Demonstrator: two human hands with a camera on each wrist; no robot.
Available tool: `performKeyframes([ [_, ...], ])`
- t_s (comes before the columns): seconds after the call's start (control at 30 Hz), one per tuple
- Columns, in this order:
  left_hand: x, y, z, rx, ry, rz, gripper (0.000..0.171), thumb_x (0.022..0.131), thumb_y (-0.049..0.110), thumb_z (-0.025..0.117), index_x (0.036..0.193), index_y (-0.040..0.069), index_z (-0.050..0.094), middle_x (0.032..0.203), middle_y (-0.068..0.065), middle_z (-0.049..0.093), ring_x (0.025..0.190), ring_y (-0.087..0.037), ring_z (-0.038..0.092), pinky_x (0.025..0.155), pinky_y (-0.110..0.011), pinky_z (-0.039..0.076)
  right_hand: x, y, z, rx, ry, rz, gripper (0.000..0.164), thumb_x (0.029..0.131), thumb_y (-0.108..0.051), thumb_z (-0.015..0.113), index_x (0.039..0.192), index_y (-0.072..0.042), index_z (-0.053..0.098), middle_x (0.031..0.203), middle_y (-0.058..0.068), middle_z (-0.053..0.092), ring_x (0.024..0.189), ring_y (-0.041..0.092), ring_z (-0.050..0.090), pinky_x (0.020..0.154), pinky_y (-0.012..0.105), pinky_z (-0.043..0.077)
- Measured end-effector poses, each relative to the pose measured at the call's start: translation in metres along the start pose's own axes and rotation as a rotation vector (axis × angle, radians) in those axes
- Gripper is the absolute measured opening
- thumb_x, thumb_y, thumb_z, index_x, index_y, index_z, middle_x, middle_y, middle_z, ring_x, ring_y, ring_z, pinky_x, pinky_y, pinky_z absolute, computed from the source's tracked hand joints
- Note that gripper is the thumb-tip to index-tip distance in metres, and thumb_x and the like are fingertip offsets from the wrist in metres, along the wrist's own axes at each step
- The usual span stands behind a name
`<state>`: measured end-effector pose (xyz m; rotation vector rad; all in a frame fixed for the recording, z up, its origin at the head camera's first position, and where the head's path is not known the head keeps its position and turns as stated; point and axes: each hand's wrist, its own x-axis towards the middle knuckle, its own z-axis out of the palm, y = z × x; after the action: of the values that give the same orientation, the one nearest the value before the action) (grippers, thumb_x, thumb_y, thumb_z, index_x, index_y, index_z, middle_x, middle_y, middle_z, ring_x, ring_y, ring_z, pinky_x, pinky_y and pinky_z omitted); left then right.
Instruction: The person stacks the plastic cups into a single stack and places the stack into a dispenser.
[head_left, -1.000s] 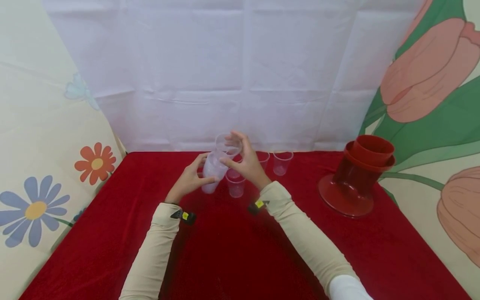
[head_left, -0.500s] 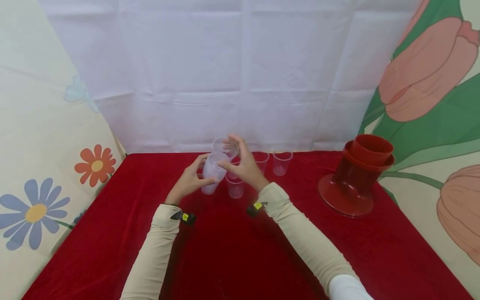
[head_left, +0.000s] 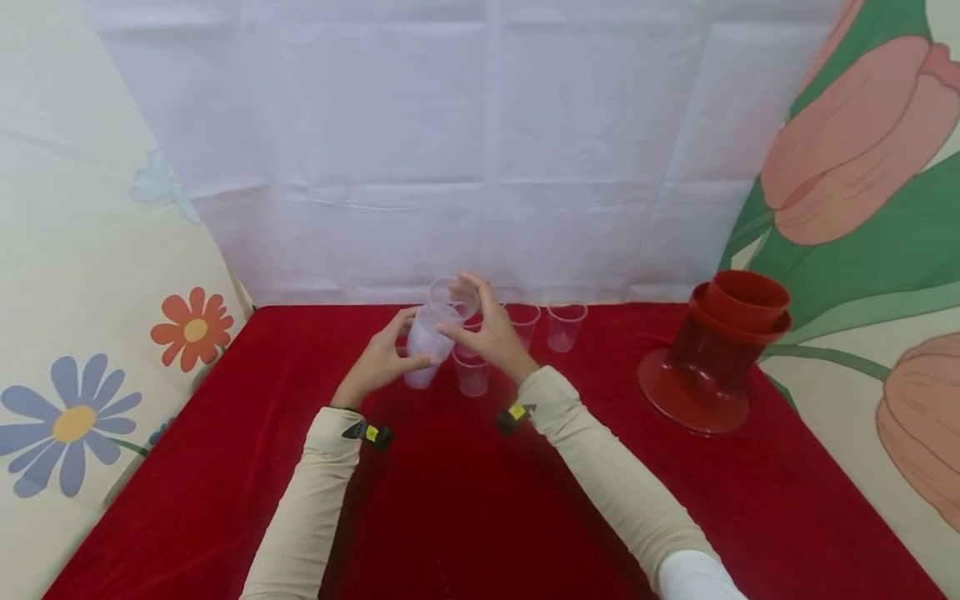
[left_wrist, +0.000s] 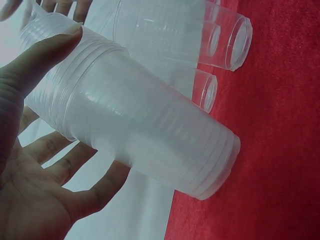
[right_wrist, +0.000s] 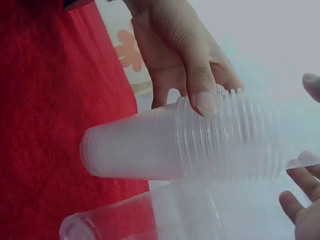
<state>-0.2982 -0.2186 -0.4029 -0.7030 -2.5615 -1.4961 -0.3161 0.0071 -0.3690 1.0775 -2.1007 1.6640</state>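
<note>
My left hand (head_left: 382, 358) grips a tilted stack of clear plastic cups (head_left: 429, 340), thumb on the near side and fingers behind. In the left wrist view the nested rims lie by the thumb, and the stack's base points toward the red cloth. My right hand (head_left: 495, 332) curls round a clear plastic cup (head_left: 442, 289) at the stack's mouth; its lower part is hidden by the rims. In the right wrist view only the right fingertips (right_wrist: 291, 202) and thumb tip show at the edge. Below the hands stands a single plastic cup (head_left: 473, 379).
More clear cups stand at the back, among them a cup (head_left: 566, 331) near the table's far edge and another (head_left: 523, 323) partly behind my right hand. A red flanged container (head_left: 705, 358) stands on the right. Red cloth (head_left: 450, 508) covers the table.
My right hand and the cup it holds have lowered slightly toward the stack. The left hand stays nearly still, and the standing cups and red container have not moved.
</note>
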Motion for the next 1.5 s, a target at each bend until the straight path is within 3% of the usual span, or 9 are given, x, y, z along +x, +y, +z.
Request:
performKeyframes([
  [0.13, 0.0, 0.0, 0.001, 0.005, 0.0, 0.002, 0.078, 0.084, 0.022, 0.083, 0.148, 0.019, 0.039, 0.138, -0.01, 0.051, 0.123, -0.031, 0.052, 0.091, -0.052, 0.054, -0.002, 0.002, -0.001, -0.018, -0.027, 0.043, 0.078, 0.088, -0.007, 0.077, 0.15, -0.002, 0.031, 0.142, 0.018, 0.052, 0.135, 0.034, 0.046, 0.112, 0.049, 0.038],
  [0.4, 0.001, 0.002, 0.0, -0.006, -0.001, 0.016, 0.078, 0.083, 0.021, 0.083, 0.148, 0.018, 0.039, 0.139, -0.01, 0.051, 0.123, -0.032, 0.053, 0.091, -0.053, 0.054, -0.003, 0.004, -0.002, -0.086, -0.1, 0.164, 0.08, 0.089, -0.021, 0.077, 0.152, -0.006, 0.03, 0.145, 0.014, 0.049, 0.138, 0.027, 0.044, 0.108, 0.048, 0.042],
  [0.63, 0.0, 0.002, 0.001, 0.002, 0.002, 0.024, 0.078, 0.083, 0.019, 0.083, 0.148, 0.016, 0.039, 0.139, -0.012, 0.051, 0.123, -0.034, 0.053, 0.091, -0.054, 0.054, -0.004, 0.007, -0.002, -0.069, -0.16, 0.22, 0.08, 0.089, -0.027, 0.077, 0.152, -0.013, 0.031, 0.148, 0.01, 0.046, 0.139, 0.028, 0.042, 0.107, 0.051, 0.043],
  [1.0, 0.001, 0.001, 0.001, 0.002, 0.009, 0.03, 0.078, 0.083, 0.017, 0.083, 0.147, 0.016, 0.04, 0.138, -0.012, 0.052, 0.122, -0.033, 0.053, 0.09, -0.054, 0.054, -0.004, 0.01, 0.0, -0.107, -0.178, 0.192, 0.079, 0.09, -0.026, 0.076, 0.152, -0.009, 0.031, 0.147, 0.015, 0.047, 0.136, 0.031, 0.044, 0.104, 0.053, 0.045],
  [1.2, 0.0, 0.002, 0.003, -0.007, 0.011, 0.026, 0.079, 0.084, 0.011, 0.081, 0.15, 0.01, 0.037, 0.14, -0.019, 0.05, 0.125, -0.039, 0.051, 0.091, -0.058, 0.052, -0.005, 0.01, 0.0, -0.144, -0.186, 0.18, 0.08, 0.09, -0.025, 0.076, 0.153, -0.005, 0.031, 0.15, 0.016, 0.044, 0.139, 0.03, 0.042, 0.108, 0.05, 0.043],
  [1.33, -0.006, 0.027, 0.001, -0.007, 0.002, 0.021, 0.075, 0.085, 0.005, 0.079, 0.148, 0.002, 0.037, 0.138, -0.024, 0.05, 0.124, -0.042, 0.051, 0.092, -0.059, 0.051, -0.006, 0.01, 0.0, -0.178, -0.192, 0.178, 0.081, 0.089, -0.024, 0.076, 0.153, -0.003, 0.032, 0.15, 0.017, 0.043, 0.138, 0.03, 0.042, 0.109, 0.048, 0.042],
  [1.43, -0.006, 0.027, 0.0, -0.007, 0.0, 0.022, 0.076, 0.084, 0.007, 0.08, 0.148, 0.005, 0.038, 0.138, -0.022, 0.051, 0.123, -0.041, 0.052, 0.092, -0.059, 0.052, -0.006, 0.01, 0.001, -0.189, -0.196, 0.177, 0.081, 0.088, -0.025, 0.077, 0.152, -0.002, 0.033, 0.15, 0.018, 0.043, 0.136, 0.032, 0.043, 0.108, 0.051, 0.042],
  [1.5, -0.003, 0.016, 0.001, -0.006, 0.004, 0.023, 0.077, 0.084, 0.011, 0.081, 0.148, 0.009, 0.039, 0.138, -0.019, 0.051, 0.124, -0.039, 0.052, 0.092, -0.057, 0.052, -0.006, 0.01, 0.0, -0.193, -0.201, 0.179, 0.081, 0.088, -0.026, 0.077, 0.152, -0.001, 0.034, 0.15, 0.018, 0.043, 0.136, 0.032, 0.043, 0.107, 0.053, 0.042],
])
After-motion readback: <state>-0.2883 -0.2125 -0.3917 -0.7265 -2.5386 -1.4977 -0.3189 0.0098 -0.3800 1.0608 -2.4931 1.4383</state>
